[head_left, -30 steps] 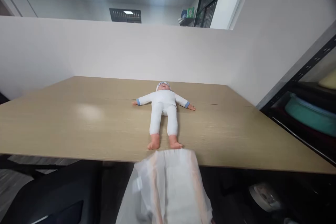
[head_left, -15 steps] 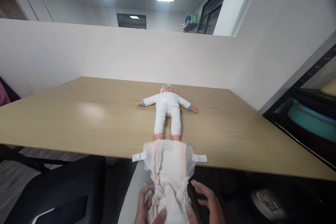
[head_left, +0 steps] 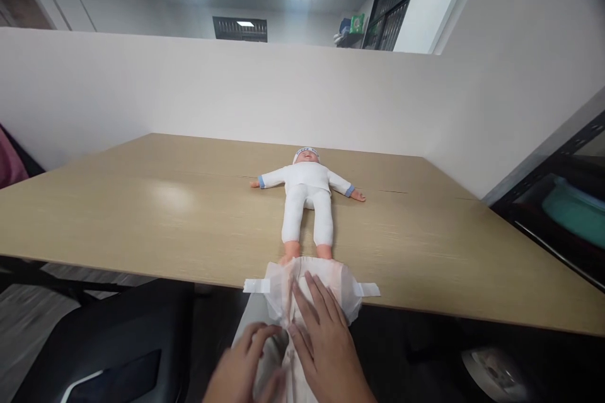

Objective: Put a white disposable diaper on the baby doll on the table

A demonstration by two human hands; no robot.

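Observation:
A baby doll (head_left: 307, 201) in a white suit lies on its back on the wooden table (head_left: 165, 220), arms spread, feet toward me. A white diaper (head_left: 345, 286) is spread open over the table's near edge, its top covering the doll's feet, with tape tabs sticking out on both sides. My right hand (head_left: 321, 340) lies flat on the diaper with fingers stretched out. My left hand (head_left: 241, 365) rests on the diaper's lower left part, fingers curled against the fabric.
A white partition wall stands behind the table. A black metal shelf (head_left: 548, 201) with a teal object is at the right. A black chair (head_left: 94, 352) sits below the table at the left. Something pink shows at the far left edge.
The diaper has been lifted from below the table and laid over the near edge onto the doll's feet. My right hand has moved up flat onto it.

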